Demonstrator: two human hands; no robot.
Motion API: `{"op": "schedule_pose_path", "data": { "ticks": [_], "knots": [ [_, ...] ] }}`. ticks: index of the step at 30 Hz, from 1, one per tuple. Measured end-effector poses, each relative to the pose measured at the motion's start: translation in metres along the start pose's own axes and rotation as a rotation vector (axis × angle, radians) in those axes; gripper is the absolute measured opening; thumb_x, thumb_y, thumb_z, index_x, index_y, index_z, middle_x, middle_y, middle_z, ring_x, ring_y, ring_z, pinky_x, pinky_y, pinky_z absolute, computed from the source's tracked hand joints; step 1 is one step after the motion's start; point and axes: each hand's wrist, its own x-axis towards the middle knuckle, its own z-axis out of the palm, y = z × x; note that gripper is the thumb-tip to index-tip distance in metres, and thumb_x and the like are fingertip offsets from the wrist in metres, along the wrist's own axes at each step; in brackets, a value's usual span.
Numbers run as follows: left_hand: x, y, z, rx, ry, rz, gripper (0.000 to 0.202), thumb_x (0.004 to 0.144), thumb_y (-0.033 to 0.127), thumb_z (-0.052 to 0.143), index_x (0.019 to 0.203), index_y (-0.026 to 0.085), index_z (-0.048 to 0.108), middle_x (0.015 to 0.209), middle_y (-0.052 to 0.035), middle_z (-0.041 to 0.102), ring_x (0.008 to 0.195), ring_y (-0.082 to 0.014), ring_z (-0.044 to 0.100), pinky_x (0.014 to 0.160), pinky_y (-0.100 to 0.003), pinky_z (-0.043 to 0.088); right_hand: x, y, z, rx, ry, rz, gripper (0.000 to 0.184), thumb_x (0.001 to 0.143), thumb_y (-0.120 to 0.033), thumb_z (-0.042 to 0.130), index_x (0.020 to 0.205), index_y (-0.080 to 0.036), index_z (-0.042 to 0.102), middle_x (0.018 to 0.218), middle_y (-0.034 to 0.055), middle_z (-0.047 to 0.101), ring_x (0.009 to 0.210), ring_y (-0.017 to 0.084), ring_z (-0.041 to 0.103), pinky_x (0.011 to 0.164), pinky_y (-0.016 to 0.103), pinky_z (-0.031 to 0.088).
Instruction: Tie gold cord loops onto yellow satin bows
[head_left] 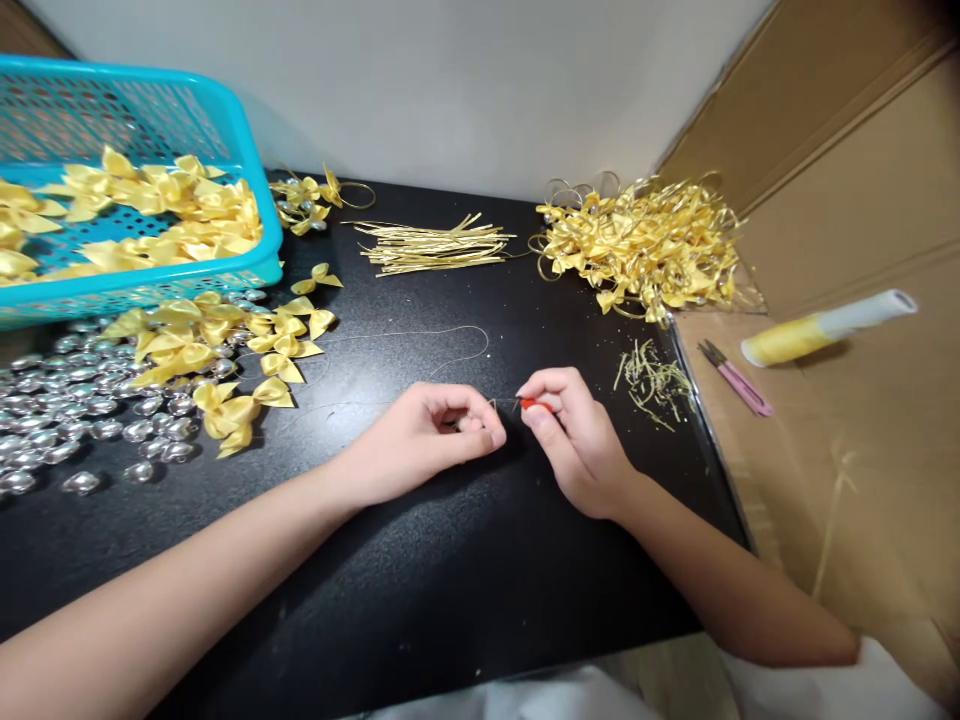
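Observation:
Over the middle of the black table, my left hand [435, 435] is closed, thumb and forefinger pinched near the end of a thin thread [450, 328]. That thread loops away across the table to the left. Close by on the right, my right hand [574, 440] pinches a small red piece [536, 404] between thumb and forefinger. A very fine line, wire or thread, spans the short gap between both hands. The tip in my left fingers is too small to make out clearly. Yellow ribbon bows [277, 366] lie left of my left hand.
A turquoise basket [262, 215] holds more yellow bows. Silver beads [82, 400] spread below it. Gold strips [435, 247] lie at the back, beside a pile of finished-looking bow ties [645, 245]. Trimmings [652, 385], pink-handled snips [735, 378] and a roll [825, 328] are at right.

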Motion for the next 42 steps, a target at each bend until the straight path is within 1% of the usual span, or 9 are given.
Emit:
{"op": "schedule_pose_path", "data": {
  "ticks": [6, 14, 18, 21, 26, 32, 34, 38, 42],
  "knots": [
    [-0.007, 0.020, -0.019, 0.420, -0.043, 0.100, 0.011, 0.081, 0.027, 0.066, 0.076, 0.019, 0.072, 0.081, 0.0003, 0.066, 0.077, -0.0130, 0.060, 0.074, -0.025, 0.045, 0.001, 0.000, -0.001, 0.088, -0.007, 0.093, 0.010, 0.095, -0.016, 0.046, 0.100, -0.024, 0.045, 0.060, -0.0100, 0.042, 0.048, 0.006, 0.038, 0.050, 0.022, 0.032],
    [-0.011, 0.022, -0.031, 0.795, 0.019, 0.136, 0.021, 0.081, 0.040, 0.066, 0.090, 0.023, 0.073, 0.096, -0.0034, 0.065, 0.094, -0.0213, 0.060, 0.089, -0.036, 0.045, -0.001, 0.005, 0.001, 0.184, -0.008, 0.147, 0.004, 0.094, -0.025, 0.052, 0.096, -0.024, 0.048, 0.069, -0.0049, 0.055, 0.060, 0.010, 0.054, 0.058, 0.026, 0.041],
    [-0.021, 0.030, -0.024, 1.004, 0.421, 0.283, 0.048, 0.070, 0.044, 0.076, 0.109, 0.019, 0.066, 0.105, -0.0079, 0.057, 0.102, -0.0285, 0.054, 0.089, -0.043, 0.043, -0.002, 0.007, 0.003, 0.199, 0.008, 0.123, 0.003, 0.095, -0.024, 0.052, 0.096, -0.023, 0.049, 0.069, -0.0048, 0.055, 0.064, 0.011, 0.057, 0.062, 0.028, 0.045],
    [-0.030, 0.036, -0.004, 1.037, 0.725, 0.492, 0.018, 0.079, 0.035, 0.070, 0.088, 0.020, 0.067, 0.089, -0.0044, 0.052, 0.090, -0.0240, 0.051, 0.083, -0.039, 0.038, -0.002, 0.007, 0.003, 0.203, 0.031, 0.109, 0.003, 0.095, -0.024, 0.052, 0.096, -0.023, 0.049, 0.071, -0.0045, 0.057, 0.065, 0.011, 0.059, 0.064, 0.028, 0.047],
    [-0.032, 0.016, 0.027, 1.016, 0.655, 0.570, 0.011, 0.080, 0.031, 0.071, 0.071, 0.024, 0.069, 0.072, -0.0016, 0.053, 0.072, -0.0193, 0.050, 0.071, -0.036, 0.030, -0.001, 0.008, 0.005, 0.223, 0.083, 0.094, 0.005, 0.094, -0.022, 0.053, 0.097, -0.023, 0.049, 0.074, -0.0040, 0.059, 0.066, 0.010, 0.061, 0.063, 0.026, 0.048],
    [-0.031, 0.005, 0.019, 1.006, 0.763, 0.749, 0.003, 0.076, 0.029, 0.076, 0.078, 0.029, 0.074, 0.070, -0.0015, 0.062, 0.067, -0.0180, 0.053, 0.071, -0.038, 0.033, 0.000, 0.008, 0.007, 0.286, 0.251, 0.028, 0.005, 0.095, -0.022, 0.052, 0.098, -0.024, 0.049, 0.074, -0.0049, 0.058, 0.066, 0.009, 0.060, 0.064, 0.026, 0.048],
    [-0.030, 0.005, 0.018, 0.982, 0.723, 0.759, 0.007, 0.076, 0.027, 0.076, 0.082, 0.028, 0.074, 0.071, -0.0013, 0.066, 0.069, -0.0184, 0.056, 0.072, -0.037, 0.036, 0.002, 0.006, 0.008, 0.323, 0.304, 0.019, 0.005, 0.095, -0.022, 0.052, 0.097, -0.024, 0.047, 0.071, -0.0052, 0.057, 0.065, 0.009, 0.060, 0.063, 0.026, 0.048],
    [-0.026, -0.002, 0.028, 0.720, 0.476, 0.509, 0.019, 0.083, 0.027, 0.070, 0.100, 0.021, 0.073, 0.082, -0.0026, 0.074, 0.066, -0.0142, 0.061, 0.064, -0.029, 0.045, 0.005, 0.001, 0.009, 0.398, 0.321, 0.070, 0.012, 0.094, -0.030, 0.054, 0.093, -0.023, 0.044, 0.066, -0.0057, 0.056, 0.060, 0.009, 0.059, 0.057, 0.024, 0.046],
    [-0.018, -0.006, 0.036, 0.323, 0.401, 0.216, 0.029, 0.086, 0.030, 0.065, 0.110, 0.017, 0.072, 0.077, -0.0033, 0.073, 0.057, -0.0108, 0.058, 0.055, -0.023, 0.048, 0.003, 0.000, 0.013, 0.479, 0.286, 0.094, 0.013, 0.093, -0.031, 0.056, 0.092, -0.023, 0.045, 0.065, -0.0063, 0.055, 0.060, 0.009, 0.058, 0.058, 0.023, 0.047]
  ]
}}
